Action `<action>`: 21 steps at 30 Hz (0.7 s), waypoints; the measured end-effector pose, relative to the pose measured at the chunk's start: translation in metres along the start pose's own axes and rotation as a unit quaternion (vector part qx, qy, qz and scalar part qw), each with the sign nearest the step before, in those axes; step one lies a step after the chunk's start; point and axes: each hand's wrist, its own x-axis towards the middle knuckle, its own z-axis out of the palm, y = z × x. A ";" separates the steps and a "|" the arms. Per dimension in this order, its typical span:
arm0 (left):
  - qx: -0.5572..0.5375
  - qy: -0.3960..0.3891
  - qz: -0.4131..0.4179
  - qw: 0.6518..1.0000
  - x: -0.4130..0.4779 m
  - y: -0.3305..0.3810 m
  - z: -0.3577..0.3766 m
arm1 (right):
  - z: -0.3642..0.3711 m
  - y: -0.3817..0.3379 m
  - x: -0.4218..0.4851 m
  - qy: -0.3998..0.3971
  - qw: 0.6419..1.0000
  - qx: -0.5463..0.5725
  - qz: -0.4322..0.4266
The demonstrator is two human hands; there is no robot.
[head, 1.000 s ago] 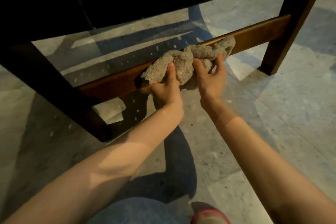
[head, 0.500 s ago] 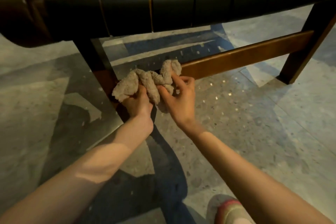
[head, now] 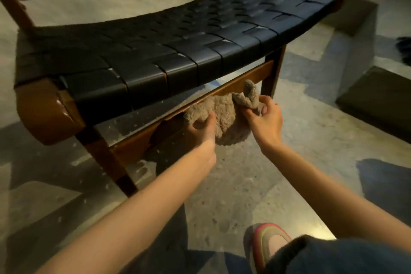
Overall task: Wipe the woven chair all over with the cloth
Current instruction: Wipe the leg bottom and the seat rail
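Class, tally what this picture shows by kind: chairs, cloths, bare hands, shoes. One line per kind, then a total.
Chairs: 1, the wooden chair with a black woven strap seat
Cloths: 1, the fluffy beige cloth
Bare hands: 2, the left hand and right hand, both gripping the cloth
Shoes: 1, the pink-rimmed striped shoe
Total: 5

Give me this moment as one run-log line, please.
cloth: bunched, by front rail under woven seat | left hand: grips cloth | right hand: pinches cloth end | cloth-rail contact: unclear
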 end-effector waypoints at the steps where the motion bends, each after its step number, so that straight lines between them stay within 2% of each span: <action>1: 0.005 -0.013 0.001 1.000 0.000 0.004 0.006 | -0.004 -0.001 0.004 0.010 1.000 -0.002 0.000; 6: 0.030 -0.060 0.043 0.997 0.015 0.020 0.059 | -0.035 0.005 0.050 0.068 0.997 -0.014 0.026; 12: 0.064 -0.092 0.077 0.991 0.058 0.005 0.159 | -0.068 0.054 0.143 0.134 0.990 -0.012 0.044; 18: 0.065 -0.084 0.101 0.989 0.093 0.000 0.244 | -0.095 0.103 0.223 0.134 0.988 0.040 0.068; 21: 0.073 -0.064 0.170 0.981 0.108 0.008 0.267 | -0.093 0.108 0.256 0.112 0.989 0.086 0.050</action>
